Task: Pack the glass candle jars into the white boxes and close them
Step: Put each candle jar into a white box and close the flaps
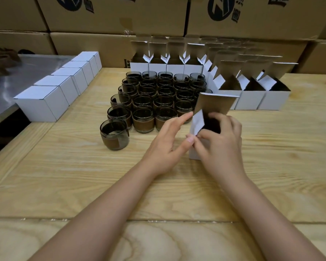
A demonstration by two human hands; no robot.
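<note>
The open white box I am working on stands upright on the desk. Its tall lid flap is up and shows a brown inner face, and one white side flap juts out on the left. Its inside is dark, and I cannot tell whether a jar sits in it. The glass candle jars are smoky, dark glass with a brown band round each. They stand packed in rows just behind and left of the box, with a single jar apart at the near left corner.

The desk is pale wood with strong grain. A row of closed white boxes runs along its left edge, beside a dull metal surface. More white boxes with raised lids stand behind the jars and to their right. Big brown cartons are stacked like a wall at the back.

My right hand grips the box, fingers curled over its open mouth. My left hand lies just left of the box with its fingers stretched out. Its index fingertip is at the side flap, and its thumb rests against the box's near edge.
</note>
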